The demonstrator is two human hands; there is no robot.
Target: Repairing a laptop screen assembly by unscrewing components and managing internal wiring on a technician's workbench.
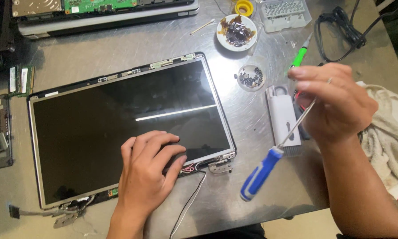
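Observation:
A bare laptop screen panel [97, 115] lies flat on the metal table [119, 48], its hinges and cables exposed along the near edge. My left hand [148, 170] rests palm down on the panel's lower middle, fingers spread toward the right. My right hand [331, 99] hovers above the table to the right and pinches the metal shaft of a screwdriver with a blue and white handle [261, 173]; the handle hangs down toward me. A green-handled screwdriver [300, 56] lies just beyond that hand.
A small round dish of dark screws [250, 77] and a white rectangular tool case [282, 113] sit right of the panel. A white bowl with dark paste [236, 32], a clear bit box [284, 14], black cable [345, 31], a cloth [389, 132] and opened laptop parts [101, 13] surround it.

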